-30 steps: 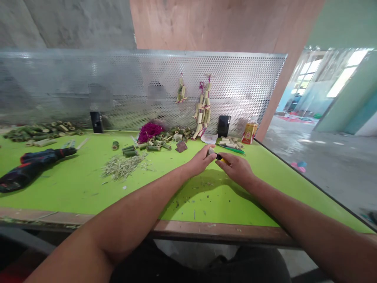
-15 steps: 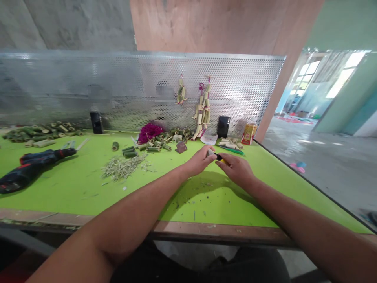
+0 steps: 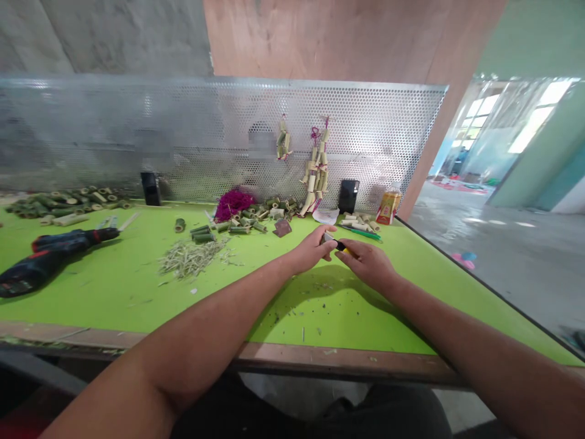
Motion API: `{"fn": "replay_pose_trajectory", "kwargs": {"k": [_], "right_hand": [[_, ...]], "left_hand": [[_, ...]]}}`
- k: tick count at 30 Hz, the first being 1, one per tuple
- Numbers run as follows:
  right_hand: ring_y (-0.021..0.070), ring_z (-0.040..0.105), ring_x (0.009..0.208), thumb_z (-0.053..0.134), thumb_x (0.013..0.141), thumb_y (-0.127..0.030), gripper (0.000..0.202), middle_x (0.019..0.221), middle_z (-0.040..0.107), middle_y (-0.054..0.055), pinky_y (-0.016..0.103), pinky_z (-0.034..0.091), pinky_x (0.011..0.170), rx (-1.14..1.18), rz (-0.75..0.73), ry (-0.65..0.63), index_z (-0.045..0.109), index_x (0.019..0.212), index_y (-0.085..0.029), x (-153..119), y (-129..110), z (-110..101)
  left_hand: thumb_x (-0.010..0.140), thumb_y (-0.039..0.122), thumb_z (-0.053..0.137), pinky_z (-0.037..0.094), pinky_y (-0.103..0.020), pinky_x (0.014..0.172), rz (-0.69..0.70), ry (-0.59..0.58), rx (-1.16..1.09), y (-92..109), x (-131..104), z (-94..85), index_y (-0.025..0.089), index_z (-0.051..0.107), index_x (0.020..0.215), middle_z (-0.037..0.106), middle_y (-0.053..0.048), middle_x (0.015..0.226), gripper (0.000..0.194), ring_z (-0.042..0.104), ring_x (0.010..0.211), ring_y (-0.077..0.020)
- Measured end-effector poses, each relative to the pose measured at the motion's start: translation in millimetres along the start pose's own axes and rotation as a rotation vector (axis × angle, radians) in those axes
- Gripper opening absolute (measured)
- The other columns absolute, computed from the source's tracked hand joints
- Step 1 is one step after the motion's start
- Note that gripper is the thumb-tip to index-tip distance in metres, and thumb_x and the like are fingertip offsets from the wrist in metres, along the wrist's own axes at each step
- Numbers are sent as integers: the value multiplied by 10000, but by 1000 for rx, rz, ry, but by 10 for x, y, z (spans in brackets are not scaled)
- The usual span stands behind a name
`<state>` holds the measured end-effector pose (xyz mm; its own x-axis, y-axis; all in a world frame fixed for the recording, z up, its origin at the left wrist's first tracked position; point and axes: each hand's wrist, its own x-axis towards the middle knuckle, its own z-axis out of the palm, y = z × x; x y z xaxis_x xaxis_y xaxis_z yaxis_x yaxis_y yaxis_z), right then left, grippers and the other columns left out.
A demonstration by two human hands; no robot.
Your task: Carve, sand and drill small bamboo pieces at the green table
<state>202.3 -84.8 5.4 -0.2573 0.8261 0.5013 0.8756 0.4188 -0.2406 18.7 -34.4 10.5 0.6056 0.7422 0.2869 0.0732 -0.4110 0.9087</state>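
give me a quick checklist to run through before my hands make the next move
1. Left hand gripping the small grey piece: ok
2. Right hand on the black and yellow handle: ok
3. Any sharp edge turned away from skin: cannot tell, too small
4. Drill away from both hands: ok, far left
5. Table swept below the hands: not ok, scraps lie there

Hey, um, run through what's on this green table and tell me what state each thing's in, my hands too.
Left hand, fingers closed on a small greyish piece
Right hand, closed on a black-and-yellow tool, mostly hidden
Drill, lying down
Right phone, propped upright, screen dark
Bottle, standing upright
Purple string, tangled heap
Shavings, loose pile
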Motion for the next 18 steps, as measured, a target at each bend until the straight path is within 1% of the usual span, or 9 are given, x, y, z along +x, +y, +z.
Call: {"fn": "replay_pose_trajectory", "kwargs": {"k": [5,9,11,13,16,18], "right_hand": [[221,660,826,435,940,-481,435,1015,730,73,294,423,666,20,-3,23,663,1180,-199,-15,-28,-20],[222,659,814,448,935,-484,433,997,731,69,292,416,648,-1,15,49,652,1199,-208,-16,-39,-38],[219,656,791,450,932,-489,435,968,732,65,289,409,628,-2,31,59,650,1203,-213,-13,-29,-37],[218,654,776,447,931,-494,447,954,734,68,288,406,619,3,40,46,649,1211,-209,-9,-9,-27],[229,660,816,447,931,-487,447,994,734,83,298,422,655,22,14,11,660,1193,-195,-5,27,0],[234,664,853,448,934,-477,432,1034,729,86,305,432,685,40,-13,2,664,1181,-197,-5,43,16]], "left_hand": [[886,370,480,356,-215,576,2,-4,96,34,-7,-36,190,421,1187,436,40,716,356,417,625,-96],[885,408,476,338,-228,601,50,45,220,52,24,-33,167,480,1056,442,25,744,296,404,667,-110],[890,443,465,345,-236,625,79,72,276,53,36,-23,157,506,1014,464,7,780,315,415,707,-121],[891,452,468,358,-239,643,71,79,285,48,36,-13,156,505,1103,480,-7,825,366,426,732,-129],[886,417,490,381,-247,681,36,69,274,35,17,-12,175,417,1297,499,-24,896,483,441,764,-136],[887,412,487,387,-257,708,36,56,282,29,5,-21,184,405,1312,506,-31,929,489,448,788,-143]]}}
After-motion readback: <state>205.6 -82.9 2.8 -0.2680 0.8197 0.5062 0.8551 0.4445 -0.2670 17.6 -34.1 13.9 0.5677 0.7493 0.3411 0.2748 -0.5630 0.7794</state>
